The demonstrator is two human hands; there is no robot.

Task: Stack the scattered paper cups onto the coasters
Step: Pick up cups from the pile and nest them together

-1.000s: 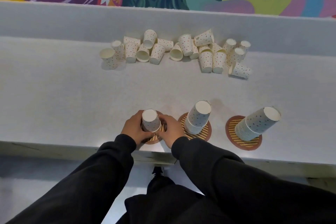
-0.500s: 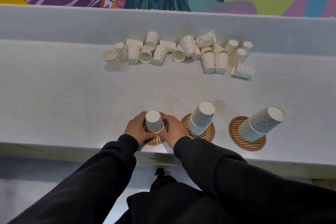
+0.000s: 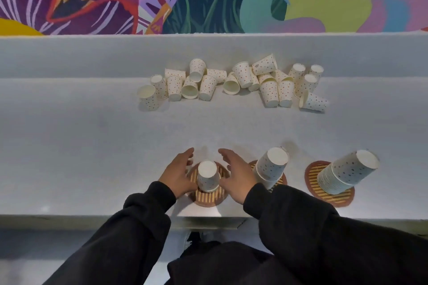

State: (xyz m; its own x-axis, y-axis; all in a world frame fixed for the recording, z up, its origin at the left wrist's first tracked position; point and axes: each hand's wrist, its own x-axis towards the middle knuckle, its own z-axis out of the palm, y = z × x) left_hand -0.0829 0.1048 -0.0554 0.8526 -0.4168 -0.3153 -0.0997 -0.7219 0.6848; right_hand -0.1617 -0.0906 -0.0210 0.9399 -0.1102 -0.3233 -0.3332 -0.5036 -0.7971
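An upside-down dotted paper cup (image 3: 208, 178) stands on the left striped coaster (image 3: 209, 198) near the table's front edge. My left hand (image 3: 177, 174) and my right hand (image 3: 235, 174) flank it, fingers spread, each holding nothing. A short stack of inverted cups (image 3: 271, 168) stands on the middle coaster (image 3: 281, 179). A taller stack (image 3: 347, 174) stands on the right coaster (image 3: 312, 172). Several scattered dotted cups (image 3: 231, 83) lie and stand in a loose row at the back of the table.
The grey table (image 3: 92, 146) has a raised ledge behind the scattered cups and a colourful mural wall beyond. The front edge runs just below the coasters. My black sleeves cover the lower part of the view.
Both hands have let go of the cup on the left coaster and opened, fingers now spread forward past it. The cup stays standing on the coaster.
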